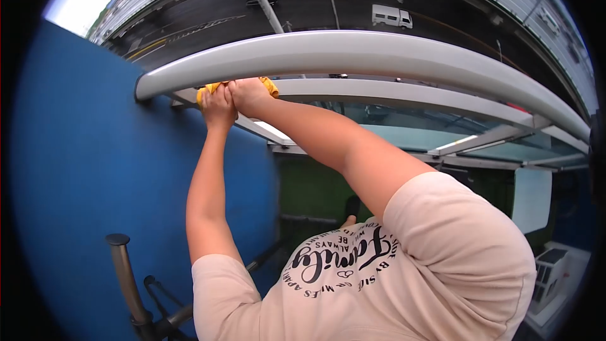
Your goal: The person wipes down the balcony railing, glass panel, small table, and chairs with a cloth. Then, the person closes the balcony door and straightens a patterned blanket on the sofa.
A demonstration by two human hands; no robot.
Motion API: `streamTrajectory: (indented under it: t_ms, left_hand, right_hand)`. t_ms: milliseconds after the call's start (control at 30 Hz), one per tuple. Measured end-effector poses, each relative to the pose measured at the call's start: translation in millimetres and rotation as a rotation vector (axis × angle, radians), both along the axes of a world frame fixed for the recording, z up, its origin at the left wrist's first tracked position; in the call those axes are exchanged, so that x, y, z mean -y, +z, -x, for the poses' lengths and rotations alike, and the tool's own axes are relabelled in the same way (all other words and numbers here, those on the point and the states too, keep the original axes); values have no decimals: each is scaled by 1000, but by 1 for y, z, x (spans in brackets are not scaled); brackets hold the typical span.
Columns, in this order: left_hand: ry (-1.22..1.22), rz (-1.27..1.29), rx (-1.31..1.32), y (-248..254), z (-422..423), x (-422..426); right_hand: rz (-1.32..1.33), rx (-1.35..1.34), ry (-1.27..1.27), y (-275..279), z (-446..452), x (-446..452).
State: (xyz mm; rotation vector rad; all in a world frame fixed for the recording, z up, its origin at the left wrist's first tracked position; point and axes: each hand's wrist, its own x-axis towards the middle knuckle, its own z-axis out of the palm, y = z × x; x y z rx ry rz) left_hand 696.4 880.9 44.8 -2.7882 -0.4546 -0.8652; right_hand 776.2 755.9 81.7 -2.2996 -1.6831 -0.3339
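My left hand (pixel 218 106) and right hand (pixel 250 96) are together, both closed on the cloth (pixel 271 86), ends poking out either side, bar (pixel 353 88) right by my grip, rail (pixel 315 52) just past. Imo even pressure and a snug hold stop it slipping.

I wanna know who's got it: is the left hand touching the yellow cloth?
Touching. The head view shows the left hand with its fingers curled over the yellow cloth.
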Motion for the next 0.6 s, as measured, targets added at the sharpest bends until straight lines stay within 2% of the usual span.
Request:
streamTrajectory:
  t_ms: [67, 133, 200, 267, 400, 600]
  left_hand:
    - [-45, 34, -53, -3, -18, 53]
    - [-100, 105, -32, 14, -50, 150]
    - [-236, 96, -11, 22, -80, 236]
    - [-439, 158, 85, 25, -114, 319]
    - [-630, 215, 30, 27, -173, 468]
    - [-730, 235, 60, 24, -242, 648]
  right_hand:
    - [-89, -62, -40, -8, -21, 68]
    - [-203, -131, -91, -6, -42, 156]
    - [-248, -90, -150, -1, -61, 249]
    - [-242, -37, -244, -6, -82, 337]
    - [-201, -1, -478, 5, -113, 491]
    - [-218, 127, -745, -10, -163, 658]
